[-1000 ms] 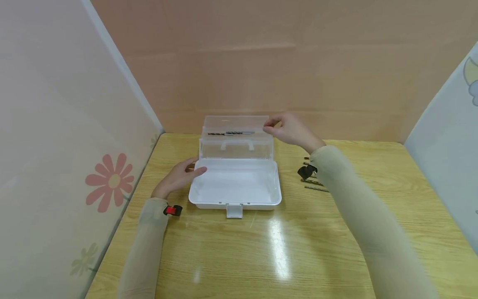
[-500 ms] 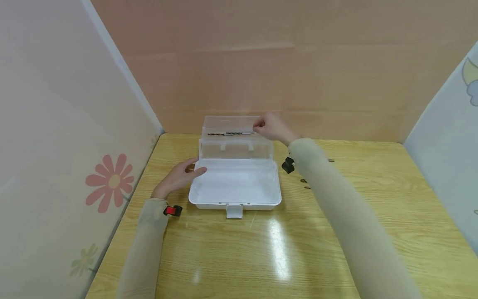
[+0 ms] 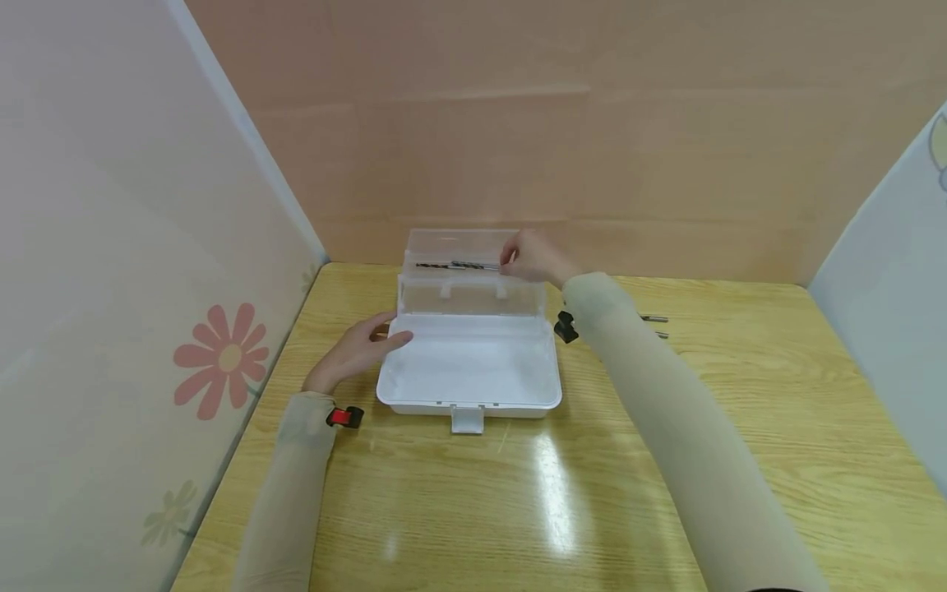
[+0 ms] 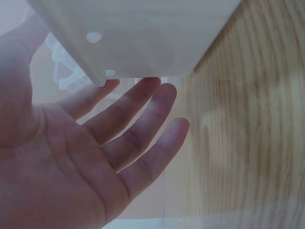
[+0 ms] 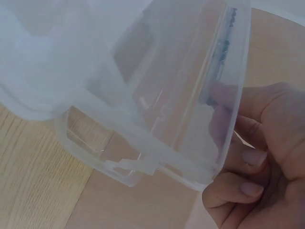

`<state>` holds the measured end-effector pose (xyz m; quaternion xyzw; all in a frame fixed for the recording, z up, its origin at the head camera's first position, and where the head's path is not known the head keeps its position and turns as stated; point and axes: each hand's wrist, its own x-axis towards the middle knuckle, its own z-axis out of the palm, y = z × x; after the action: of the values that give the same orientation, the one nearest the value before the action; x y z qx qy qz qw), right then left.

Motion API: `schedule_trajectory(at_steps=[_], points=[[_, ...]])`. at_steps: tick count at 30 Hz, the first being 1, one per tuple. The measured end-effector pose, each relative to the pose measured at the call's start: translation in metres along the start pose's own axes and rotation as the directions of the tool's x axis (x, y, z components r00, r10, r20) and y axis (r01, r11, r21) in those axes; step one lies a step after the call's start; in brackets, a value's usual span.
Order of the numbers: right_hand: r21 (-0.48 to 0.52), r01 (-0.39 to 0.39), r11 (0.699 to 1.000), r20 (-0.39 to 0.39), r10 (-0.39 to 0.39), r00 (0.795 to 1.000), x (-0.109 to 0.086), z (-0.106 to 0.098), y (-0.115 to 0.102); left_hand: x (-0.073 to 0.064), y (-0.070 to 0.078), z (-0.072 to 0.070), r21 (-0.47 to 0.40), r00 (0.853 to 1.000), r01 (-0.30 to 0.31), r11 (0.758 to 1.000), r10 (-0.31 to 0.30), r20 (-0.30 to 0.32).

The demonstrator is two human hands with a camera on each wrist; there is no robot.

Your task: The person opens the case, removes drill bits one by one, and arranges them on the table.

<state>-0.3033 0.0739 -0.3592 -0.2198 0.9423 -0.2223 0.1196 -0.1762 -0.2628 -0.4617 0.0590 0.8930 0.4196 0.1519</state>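
Observation:
A white plastic case [image 3: 469,362] stands on the table with its clear lid [image 3: 473,294] raised behind it. Two drill bits [image 3: 436,265] lie end to end along the clear tray at the back. My right hand [image 3: 534,256] reaches over that tray from the right. In the right wrist view, its thumb and forefinger pinch the lower end of a drill bit [image 5: 222,52], seen blurred through the clear wall. My left hand [image 3: 362,349] rests at the case's left rear corner, thumb over the rim; in the left wrist view its other fingers [image 4: 143,129] are loosely spread, fingertips at the wall.
More drill bits [image 3: 655,318] lie on the wooden table [image 3: 444,510] to the right, partly hidden under my right sleeve. The front latch [image 3: 468,420] of the case hangs down. A tan backdrop [image 3: 459,164] closes off the rear, and pale panels stand at both sides.
My right hand has moved left along the clear tray, and its fingertips now cover the right end of the drill bits. My left hand and the case keep their places.

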Motion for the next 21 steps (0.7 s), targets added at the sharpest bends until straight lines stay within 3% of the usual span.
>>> schedule_trajectory(at_steps=[7, 12, 21], points=[[0.024, 0.011, 1.0, -0.01, -0.011, 1.0, -0.0008, 0.0051, 0.0001, -0.0011, -0.0001, -0.0005, -0.001, 1.0, -0.002, 1.0, 0.002, -0.004], [0.03, 0.007, 1.0, 0.027, -0.008, 1.0, -0.0028, 0.0052, -0.0015, -0.0021, 0.0001, -0.0012, 0.0, 1.0, -0.002, 1.0, 0.002, -0.009], [-0.023, 0.074, 0.997, 0.053, -0.073, 0.996, -0.0042, 0.0037, 0.0007, -0.0013, -0.0001, -0.0008, -0.01, 1.0, 0.004, 1.0, -0.004, -0.008]])
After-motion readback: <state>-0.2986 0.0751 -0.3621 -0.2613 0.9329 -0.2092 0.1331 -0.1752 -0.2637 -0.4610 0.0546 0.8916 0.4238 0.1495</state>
